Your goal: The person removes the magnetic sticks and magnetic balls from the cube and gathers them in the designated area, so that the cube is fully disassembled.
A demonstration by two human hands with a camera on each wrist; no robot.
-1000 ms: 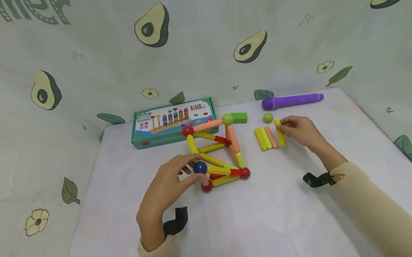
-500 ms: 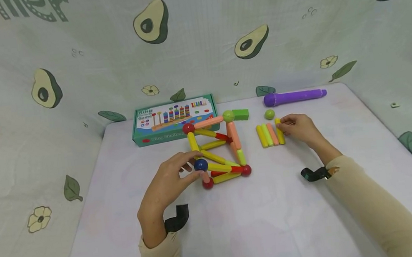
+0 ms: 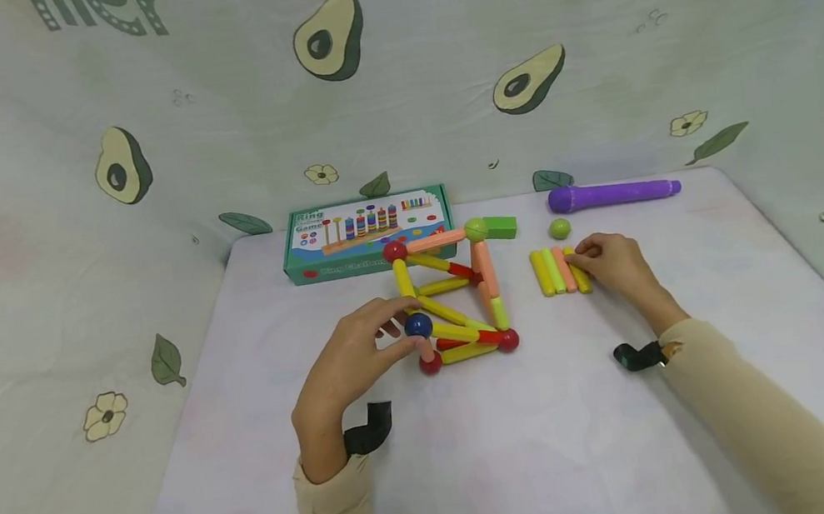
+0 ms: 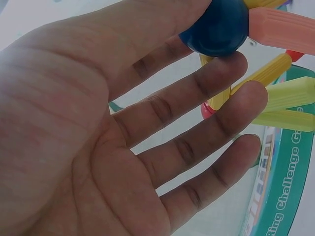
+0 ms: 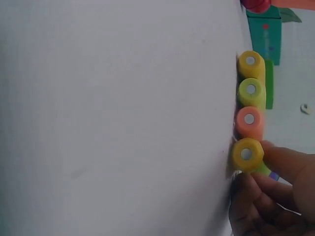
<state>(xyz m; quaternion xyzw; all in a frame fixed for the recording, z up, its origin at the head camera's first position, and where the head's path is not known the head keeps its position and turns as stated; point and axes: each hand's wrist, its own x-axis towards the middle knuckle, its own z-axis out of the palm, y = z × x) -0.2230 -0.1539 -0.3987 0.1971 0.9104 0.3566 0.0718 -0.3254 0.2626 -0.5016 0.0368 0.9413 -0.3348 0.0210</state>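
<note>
My left hand (image 3: 353, 354) pinches a blue ball (image 3: 418, 325) at the near left corner of a frame built from magnetic sticks and balls. In the left wrist view the blue ball (image 4: 216, 27) joins a ridged pink stick (image 4: 283, 30), and the other fingers spread out below it. On the right, my right hand (image 3: 620, 267) pinches a yellow stick (image 3: 583, 279) at the right end of a short row. That row also has a pink stick (image 3: 564, 270), a lime stick (image 3: 553, 272) and another yellow stick (image 3: 541, 274). The right wrist view shows their round magnet ends side by side, the held yellow stick (image 5: 246, 155) lowest.
Behind the frame lies a green Ring Challenge Game box (image 3: 330, 270). A green block (image 3: 502, 227) overlaps the frame's lime corner ball (image 3: 475, 229). A loose green ball (image 3: 560, 229) sits behind the row, and a purple microphone-shaped tube (image 3: 615, 195) lies at the back right.
My right hand has brought the yellow stick left against the pink one, closing the gap in the row. My left hand keeps its hold on the blue ball. The head view has shifted slightly.
</note>
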